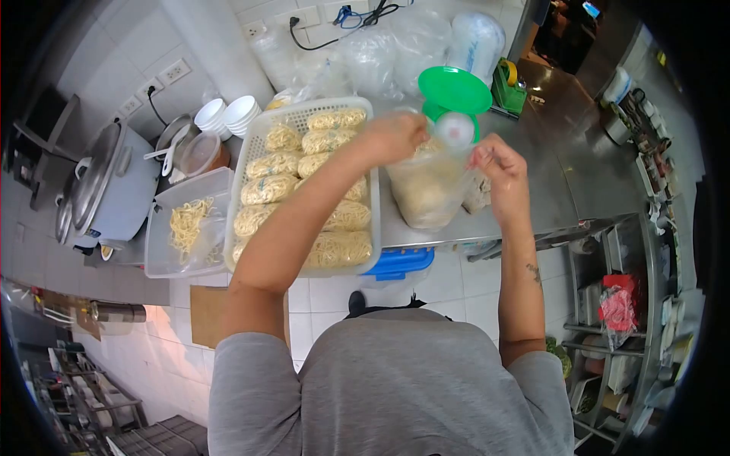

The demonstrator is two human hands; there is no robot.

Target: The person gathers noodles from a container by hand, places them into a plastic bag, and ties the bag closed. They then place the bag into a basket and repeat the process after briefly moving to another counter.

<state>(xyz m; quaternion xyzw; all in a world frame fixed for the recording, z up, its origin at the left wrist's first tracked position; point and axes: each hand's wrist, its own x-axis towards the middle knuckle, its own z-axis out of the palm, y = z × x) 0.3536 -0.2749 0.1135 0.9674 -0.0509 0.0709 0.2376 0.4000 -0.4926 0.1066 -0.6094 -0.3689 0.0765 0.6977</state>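
Observation:
A clear plastic bag (427, 199) filled with something pale, perhaps noodles, stands upright at the counter's front edge. My left hand (399, 137) pinches its upper rim on the left. On the other side, the fingers of my right hand (503, 163) are closed on the rim, so the mouth is spread between both hands. Just behind the bag is a green scale (455, 88) with a round pan. Left of the bag, a white perforated crate (304, 109) carries several bagged noodle portions (337, 249), partly hidden by my left forearm. A smaller bag (477, 194) sits beside the right hand.
A clear plastic tub (156, 254) with loose noodles (187, 228) is at the left. Beyond it are a large pot (122, 182), stacked white bowls (242, 112) and a lidded container (204, 152). Plastic bags (369, 61) line the wall. The steel counter (544, 152) runs right.

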